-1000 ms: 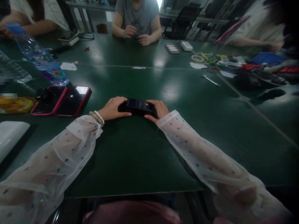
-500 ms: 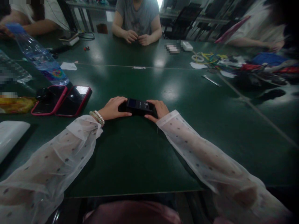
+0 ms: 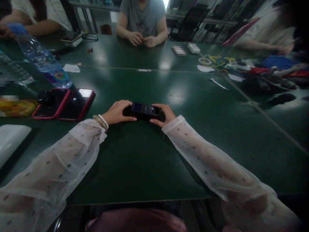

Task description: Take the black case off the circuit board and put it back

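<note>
A black handheld device [image 3: 143, 109] with a small dark screen and buttons lies at the middle of the green table [image 3: 135, 161]. My left hand [image 3: 120, 111] grips its left end, thumb along the near side and fingers over the far side. Around the right end my right hand [image 3: 165, 115] is closed in the same way. Both palms hide the device's ends, and its exact kind is not clear. Two phones in pink-red cases, a left phone [image 3: 51, 103] and a right phone [image 3: 76, 103], lie to the left of my left hand.
A tilted-looking water bottle [image 3: 45, 61] stands behind the phones. A white object [image 3: 13, 138] lies at the left edge. On the right are a wrench [image 3: 219, 84] and a heap of cables [image 3: 272, 71]. Across the table sits a person [image 3: 142, 19]; others sit at both sides.
My right hand has opened out very slightly at the device's right end. Otherwise the hands and the device stay in place; the view has shifted only a little.
</note>
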`<state>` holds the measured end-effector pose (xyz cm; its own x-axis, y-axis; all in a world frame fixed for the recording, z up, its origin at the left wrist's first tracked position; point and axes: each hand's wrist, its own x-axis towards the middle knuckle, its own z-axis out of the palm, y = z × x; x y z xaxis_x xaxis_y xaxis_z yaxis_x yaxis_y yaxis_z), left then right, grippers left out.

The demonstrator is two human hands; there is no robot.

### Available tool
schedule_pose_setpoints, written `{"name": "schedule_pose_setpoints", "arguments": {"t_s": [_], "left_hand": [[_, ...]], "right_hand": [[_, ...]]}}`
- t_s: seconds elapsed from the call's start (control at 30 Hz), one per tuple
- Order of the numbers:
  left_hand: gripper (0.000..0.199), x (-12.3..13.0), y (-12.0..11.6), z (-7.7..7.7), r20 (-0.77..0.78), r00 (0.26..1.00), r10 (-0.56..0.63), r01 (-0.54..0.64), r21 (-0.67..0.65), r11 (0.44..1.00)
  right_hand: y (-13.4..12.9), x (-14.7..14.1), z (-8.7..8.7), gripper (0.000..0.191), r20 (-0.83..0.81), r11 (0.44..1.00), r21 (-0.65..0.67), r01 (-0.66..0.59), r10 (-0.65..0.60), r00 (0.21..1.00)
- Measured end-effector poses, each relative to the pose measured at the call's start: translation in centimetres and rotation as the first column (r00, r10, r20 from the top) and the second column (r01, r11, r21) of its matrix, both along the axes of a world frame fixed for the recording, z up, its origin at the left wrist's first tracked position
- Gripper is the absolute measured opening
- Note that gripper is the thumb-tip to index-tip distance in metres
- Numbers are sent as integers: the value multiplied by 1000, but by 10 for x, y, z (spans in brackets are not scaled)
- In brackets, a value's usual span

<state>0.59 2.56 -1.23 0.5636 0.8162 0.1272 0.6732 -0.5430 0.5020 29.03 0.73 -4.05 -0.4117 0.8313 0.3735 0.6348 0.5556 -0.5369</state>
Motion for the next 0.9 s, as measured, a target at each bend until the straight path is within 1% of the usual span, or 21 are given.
{"name": "schedule_pose_setpoints", "arguments": {"t_s": [0.1, 0.23, 0.3, 0.4, 0.47, 0.5, 0.57, 0.63, 0.67, 0.73, 0.77, 0.9], "left_hand": [[60, 0, 0, 1, -9, 1000, 1, -1, -1, 1000], [64, 0, 0, -1, -17, 1000, 3, -3, -5, 1000], [67, 0, 1, -3, -13, 1000, 5, -5, 12, 1000], [65, -1, 1, -4, -17, 1000, -3, 4, 29, 1000], [62, -1, 1, -4, -23, 1000, -15, 16, 25, 1000], [62, -1, 1, -3, -25, 999, -20, 21, 23, 1000], [62, -1, 0, -2, -30, 999, -29, 29, 20, 999], [62, -1, 0, -1, -37, 999, -34, 35, 19, 999], [61, -1, 0, -1, -41, 999, -35, 35, 16, 999], [61, -1, 0, 0, -46, 998, -34, 34, 9, 999], [61, -1, 0, 0, -47, 998, -34, 34, 7, 999], [60, -1, 0, -1, -46, 998, -33, 34, 13, 999]], "right_hand": [[-2, 0, 3, 56, -27, 1000, 2, 10, -10, 1000], [-3, 0, 3, 54, -66, 1000, 17, 7, -6, 998], [-2, -1, 3, 54, -149, 1000, -11, 14, -16, 989], [4, 2, 4, 54, -339, 998, -39, 40, -50, 940], [12, 10, 5, 55, -410, 995, -16, 99, -96, 907], [17, 15, 5, 55, -420, 989, 4, 145, -130, 898], [27, 28, 4, 56, -400, 962, 62, 265, -219, 890], [35, 42, 3, 57, -327, 905, 172, 389, -320, 889], [38, 49, 3, 57, -271, 876, 223, 428, -366, 890], [42, 59, 2, 57, -172, 833, 289, 472, -439, 882], [44, 63, 1, 56, -139, 823, 300, 483, -463, 875], [46, 69, -1, 53, -92, 812, 285, 509, -506, 858]]}}
